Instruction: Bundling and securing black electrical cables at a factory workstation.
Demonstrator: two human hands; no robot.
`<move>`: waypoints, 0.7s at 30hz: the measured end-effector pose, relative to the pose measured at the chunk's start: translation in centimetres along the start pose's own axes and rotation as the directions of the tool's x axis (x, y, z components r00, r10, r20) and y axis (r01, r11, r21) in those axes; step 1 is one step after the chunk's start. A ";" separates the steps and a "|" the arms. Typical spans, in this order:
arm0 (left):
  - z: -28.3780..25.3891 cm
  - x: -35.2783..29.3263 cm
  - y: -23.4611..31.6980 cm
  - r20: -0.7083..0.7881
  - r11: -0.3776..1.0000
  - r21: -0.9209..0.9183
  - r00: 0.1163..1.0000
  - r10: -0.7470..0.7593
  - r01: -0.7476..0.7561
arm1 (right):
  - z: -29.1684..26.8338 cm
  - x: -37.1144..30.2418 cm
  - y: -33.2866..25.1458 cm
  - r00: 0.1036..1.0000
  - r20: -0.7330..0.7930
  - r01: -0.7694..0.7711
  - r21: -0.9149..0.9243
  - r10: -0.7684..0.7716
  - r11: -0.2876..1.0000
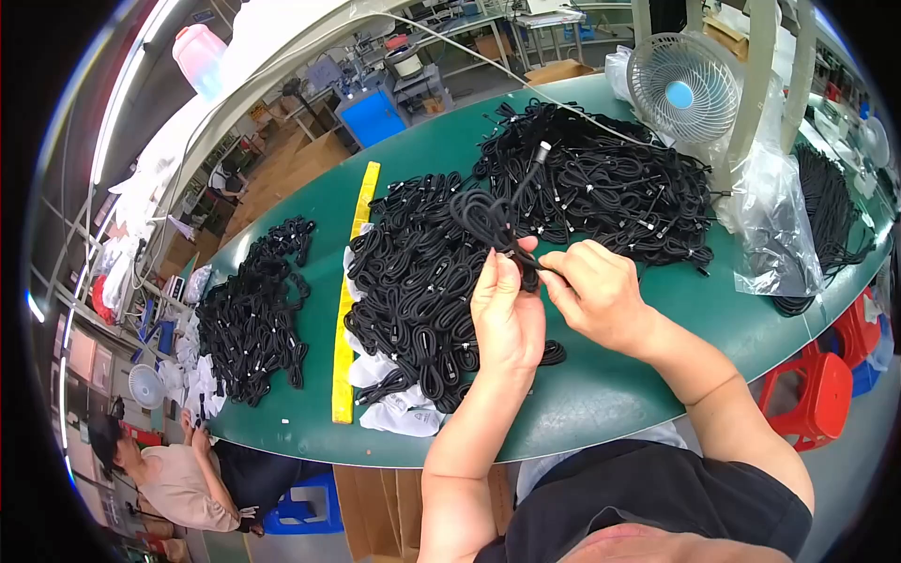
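A coiled black cable (pixel 488 218) is held up over the green table, its loops rising above my fingers. My left hand (pixel 510 314) grips the bundle from below, thumb pressed against it. My right hand (pixel 598 291) pinches at the right side of the same bundle; what lies between those fingertips is too small to make out, though it looks like part of the cable or its tie. Just left of my hands spreads a pile of tied black cable coils (pixel 413 281). Beyond them lies a larger heap of black cables (pixel 601 178) with pale connector ends.
A yellow strip (pixel 343 347) divides the green table (pixel 310 418); another coil pile (pixel 249 324) lies left of it. A fan (pixel 680 89) and a clear plastic bag (pixel 774 220) stand back right. Red stools (pixel 809 399) are at the right. A co-worker (pixel 178 474) sits at the left end.
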State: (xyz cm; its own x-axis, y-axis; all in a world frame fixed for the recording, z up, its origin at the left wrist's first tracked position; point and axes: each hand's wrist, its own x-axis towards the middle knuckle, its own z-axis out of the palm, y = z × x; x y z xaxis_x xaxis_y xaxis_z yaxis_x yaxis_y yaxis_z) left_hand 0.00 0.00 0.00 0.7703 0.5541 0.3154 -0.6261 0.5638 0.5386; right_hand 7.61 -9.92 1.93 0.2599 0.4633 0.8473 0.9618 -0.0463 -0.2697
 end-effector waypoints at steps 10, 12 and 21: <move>1.5 -0.9 -0.2 0.017 1.000 0.022 1.000 0.016 -0.016 | 1.1 -0.8 -1.0 0.954 0.099 -0.295 0.493 0.284 0.819; 1.9 -1.0 0.1 0.010 1.000 0.013 1.000 -0.002 0.002 | 0.9 -0.7 -1.1 0.952 0.105 -0.300 0.502 0.286 0.811; 0.0 0.4 0.8 -0.040 0.988 0.152 0.999 0.018 -0.012 | -0.3 0.5 0.9 0.992 0.104 0.079 -0.024 -0.076 0.997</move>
State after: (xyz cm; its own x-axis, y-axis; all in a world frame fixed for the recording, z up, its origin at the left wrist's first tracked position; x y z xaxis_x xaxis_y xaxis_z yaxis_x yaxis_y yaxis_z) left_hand -0.18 0.60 0.55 0.7534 0.5885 0.2935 -0.6095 0.4574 0.6475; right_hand 8.67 -9.96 2.25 0.1760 0.5551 0.8129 0.9811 -0.0312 -0.1911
